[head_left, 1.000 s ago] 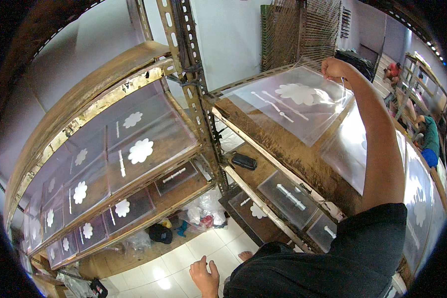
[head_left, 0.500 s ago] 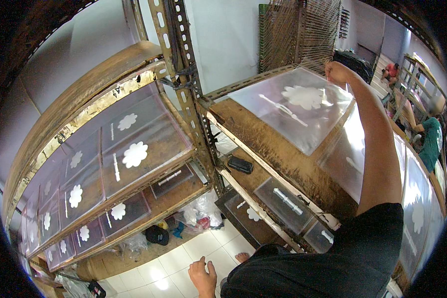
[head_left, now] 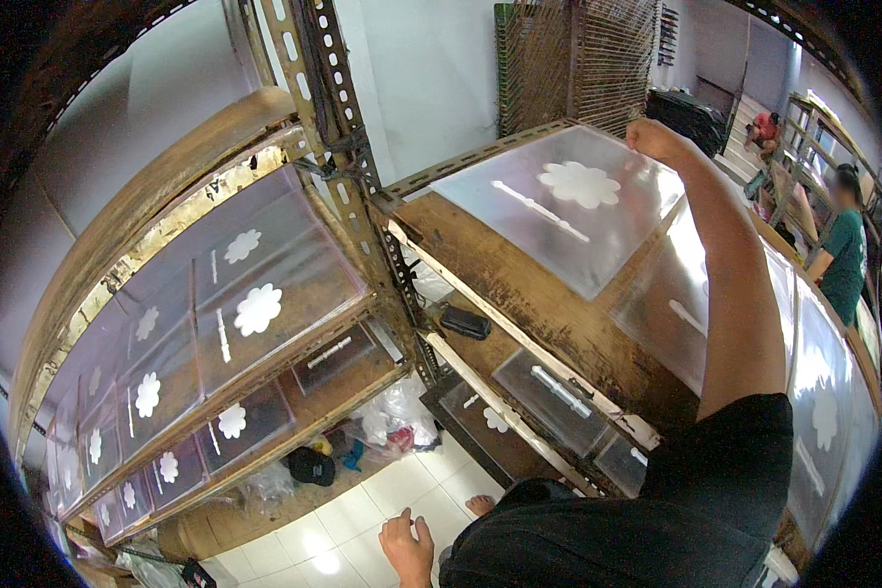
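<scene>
My right hand (head_left: pixel 657 142) reaches across the upper right shelf, fingers closed at the far right corner of a clear plastic sheet (head_left: pixel 598 260). The sheet lies on the brown wooden board (head_left: pixel 519 279). It bears a white scalloped flower shape (head_left: pixel 580 184) and a slim white bar shape (head_left: pixel 539 210). Low in the picture, my left hand (head_left: pixel 407 549) hangs above the tiled floor, thumb apart from the fingers, with nothing in it.
Left racks hold more clear sheets (head_left: pixel 294 250) with white shapes. A slotted metal post (head_left: pixel 348 147) stands between the racks. A black case (head_left: pixel 465 322) sits on the lower shelf. Plastic bags (head_left: pixel 397 416) lie below. A co-worker in green (head_left: pixel 843 255) stands at the far right.
The sheet under my right hand has settled flatter, and its bar shape now looks straight rather than wavy. My view has shifted slightly. The co-worker in green has straightened up.
</scene>
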`<action>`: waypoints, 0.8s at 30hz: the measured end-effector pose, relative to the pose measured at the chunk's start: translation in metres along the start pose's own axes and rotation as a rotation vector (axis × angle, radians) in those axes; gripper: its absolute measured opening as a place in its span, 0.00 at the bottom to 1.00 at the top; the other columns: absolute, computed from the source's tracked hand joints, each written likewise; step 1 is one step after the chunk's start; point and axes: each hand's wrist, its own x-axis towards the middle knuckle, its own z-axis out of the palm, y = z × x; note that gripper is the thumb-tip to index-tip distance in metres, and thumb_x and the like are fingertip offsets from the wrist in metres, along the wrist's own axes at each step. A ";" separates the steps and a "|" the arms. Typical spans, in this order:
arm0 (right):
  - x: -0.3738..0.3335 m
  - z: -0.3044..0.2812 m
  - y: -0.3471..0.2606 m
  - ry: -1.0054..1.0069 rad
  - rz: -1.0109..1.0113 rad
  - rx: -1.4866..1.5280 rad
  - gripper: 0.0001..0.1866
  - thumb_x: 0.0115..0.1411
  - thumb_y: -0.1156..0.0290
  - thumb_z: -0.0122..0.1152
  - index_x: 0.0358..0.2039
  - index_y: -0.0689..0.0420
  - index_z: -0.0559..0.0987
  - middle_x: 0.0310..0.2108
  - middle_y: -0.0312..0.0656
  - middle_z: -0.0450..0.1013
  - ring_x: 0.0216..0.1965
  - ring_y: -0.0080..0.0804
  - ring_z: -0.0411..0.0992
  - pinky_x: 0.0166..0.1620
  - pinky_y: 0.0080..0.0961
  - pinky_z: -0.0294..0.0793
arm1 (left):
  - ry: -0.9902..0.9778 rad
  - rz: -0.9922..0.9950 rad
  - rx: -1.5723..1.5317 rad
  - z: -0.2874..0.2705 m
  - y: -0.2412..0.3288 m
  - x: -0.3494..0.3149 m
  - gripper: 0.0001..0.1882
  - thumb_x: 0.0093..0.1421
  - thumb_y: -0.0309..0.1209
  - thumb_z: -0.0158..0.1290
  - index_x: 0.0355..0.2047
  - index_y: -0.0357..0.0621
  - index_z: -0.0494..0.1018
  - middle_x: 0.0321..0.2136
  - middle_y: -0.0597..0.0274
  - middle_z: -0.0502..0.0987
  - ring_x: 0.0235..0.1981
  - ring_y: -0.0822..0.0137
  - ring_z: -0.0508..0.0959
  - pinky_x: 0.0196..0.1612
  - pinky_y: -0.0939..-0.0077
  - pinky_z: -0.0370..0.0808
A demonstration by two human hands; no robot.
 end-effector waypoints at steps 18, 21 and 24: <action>-0.004 -0.049 -0.065 -0.133 -0.017 -0.196 0.10 0.52 0.70 0.58 0.32 0.59 0.82 0.35 0.52 0.80 0.39 0.46 0.78 0.43 0.42 0.76 | -0.047 -0.162 0.013 -0.014 0.001 -0.079 0.14 0.59 0.29 0.57 0.45 0.35 0.77 0.35 0.45 0.77 0.39 0.46 0.76 0.45 0.54 0.72; 0.010 -0.099 -0.110 -0.137 -0.142 -0.246 0.10 0.55 0.72 0.56 0.37 0.60 0.80 0.38 0.51 0.78 0.43 0.44 0.77 0.46 0.40 0.74 | 0.008 -0.133 0.071 -0.013 -0.001 -0.100 0.14 0.56 0.29 0.60 0.42 0.39 0.77 0.28 0.57 0.75 0.34 0.54 0.74 0.40 0.58 0.68; 0.003 -0.146 -0.188 0.002 -0.379 -0.107 0.12 0.61 0.70 0.53 0.41 0.62 0.78 0.40 0.53 0.78 0.44 0.48 0.77 0.48 0.43 0.74 | 0.050 -0.125 0.078 -0.023 0.000 -0.127 0.14 0.56 0.28 0.59 0.43 0.38 0.77 0.28 0.57 0.75 0.34 0.54 0.74 0.40 0.58 0.68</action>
